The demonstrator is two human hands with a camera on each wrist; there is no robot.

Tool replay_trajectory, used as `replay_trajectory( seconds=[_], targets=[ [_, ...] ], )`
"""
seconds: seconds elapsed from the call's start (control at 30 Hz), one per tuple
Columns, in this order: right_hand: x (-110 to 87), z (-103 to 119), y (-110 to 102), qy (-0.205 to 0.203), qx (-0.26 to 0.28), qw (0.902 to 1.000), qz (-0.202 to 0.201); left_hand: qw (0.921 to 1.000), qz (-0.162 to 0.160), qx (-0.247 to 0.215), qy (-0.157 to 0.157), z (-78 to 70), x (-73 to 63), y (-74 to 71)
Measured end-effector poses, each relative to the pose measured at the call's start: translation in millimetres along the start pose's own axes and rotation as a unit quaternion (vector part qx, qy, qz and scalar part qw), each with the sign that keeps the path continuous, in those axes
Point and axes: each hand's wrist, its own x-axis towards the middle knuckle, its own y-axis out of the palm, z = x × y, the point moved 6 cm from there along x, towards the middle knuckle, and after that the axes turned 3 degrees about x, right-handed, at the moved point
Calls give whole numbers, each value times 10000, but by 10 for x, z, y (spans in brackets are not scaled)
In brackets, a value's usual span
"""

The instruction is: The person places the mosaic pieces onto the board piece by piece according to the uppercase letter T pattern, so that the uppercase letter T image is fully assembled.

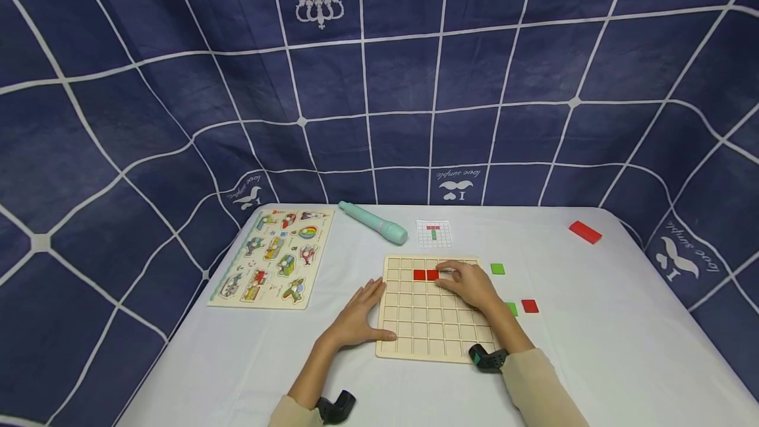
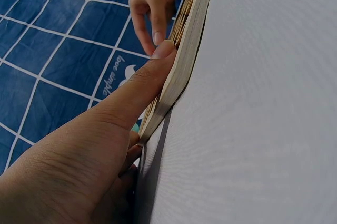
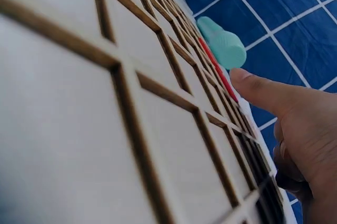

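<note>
Rests the left hand [image 1: 354, 321] on the left edge of the board [image 1: 433, 331], with fingers stretched out along the side and the thumb laid over the top toward the near corner. Holds the right hand [image 1: 472, 285] over the board from the right, with thumb and forefinger tips at the right edge of the right red tile [image 1: 431, 275]. Cannot tell whether pinching that tile or just touching it. Has the left red tile [image 1: 419, 275] just beside it, both in neighbouring cells of one row near the far side of the board. Can see a card [image 1: 434, 242] just beyond the board, printed with a grid, a red bar and a green stem below. Has a teal stick [image 1: 373, 221] lying aslant left of the card, and farther left a puzzle [image 1: 269, 259] with picture pieces. Has a green tile [image 1: 497, 269] right of the board, a second green tile [image 1: 512, 309] partly hidden by the right forearm, and a loose red tile [image 1: 530, 306] near that one. Has a red block [image 1: 585, 232] well apart, far right. Has all this on a white counter [image 1: 196, 361], before a navy curtain [image 1: 397, 78].
</note>
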Motion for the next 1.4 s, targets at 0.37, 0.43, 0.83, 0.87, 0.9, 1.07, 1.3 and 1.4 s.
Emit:
replay_trajectory(
  seconds=[0.37, 0.43, 0.83, 0.87, 0.9, 1.07, 1.3, 1.4],
  targets=[
    [-237, -32, -253, -118, 86, 9999, -8, 9999, -92, 54, 22, 13, 9, 10],
    [-305, -67, -329, -131, 57, 9999, -32, 9999, -90, 51, 30, 11, 12, 14],
    [-824, -601, -815, -6, -267, 9988, -399, 10000, -46, 9, 0, 3, 9, 19],
    [-867, -650, -856, 70, -292, 9986, -441, 10000, -44, 3, -1, 3, 6, 17],
    [-907, -696, -894, 138, -329, 9982, -481, 10000, -44, 2, -7, 4, 3, 15],
    [-1052, -848, -1046, 422, -508, 9957, -654, 10000, -54, -17, -30, 13, -3, 9],
    [-1098, -894, -1092, 519, -569, 9950, -630, 10000, -58, -23, -13, 15, -2, 13],
    [-1096, -896, -1088, 492, -542, 9955, -607, 10000, -60, -25, -7, 15, -5, 10]
  ],
)
